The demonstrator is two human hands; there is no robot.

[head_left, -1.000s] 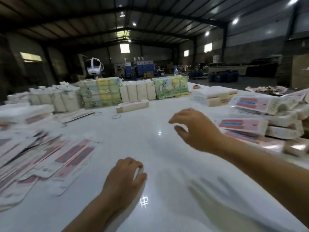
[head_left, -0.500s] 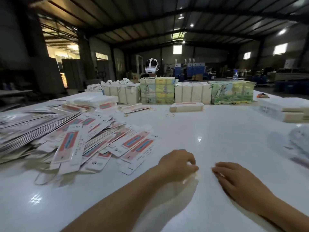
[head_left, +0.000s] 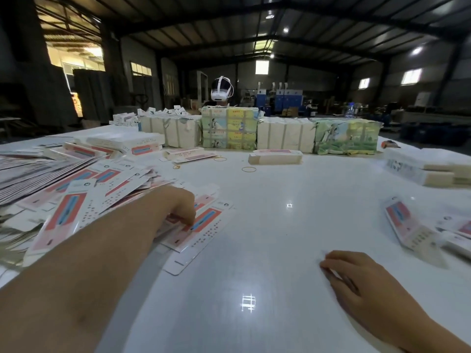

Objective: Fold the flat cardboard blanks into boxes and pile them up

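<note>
A loose heap of flat cardboard blanks, white with red and blue stripes, covers the left part of the white table. My left hand reaches over the heap's near edge, its fingers curled down on the outermost flat blank. The fingertips are hidden from here. My right hand lies on the bare table at the lower right, fingers relaxed and holding nothing. Folded boxes lie at the right edge, blurred.
One folded box lies alone at mid-table, with rubber bands near it. Wrapped bundles line the far edge. More boxes are stacked at the far left and far right. A person in a headset stands behind the bundles.
The view has swung left. My left hand has gone from a fist on the table out to the blank heap. My right hand came back from the right and settled on the table.
</note>
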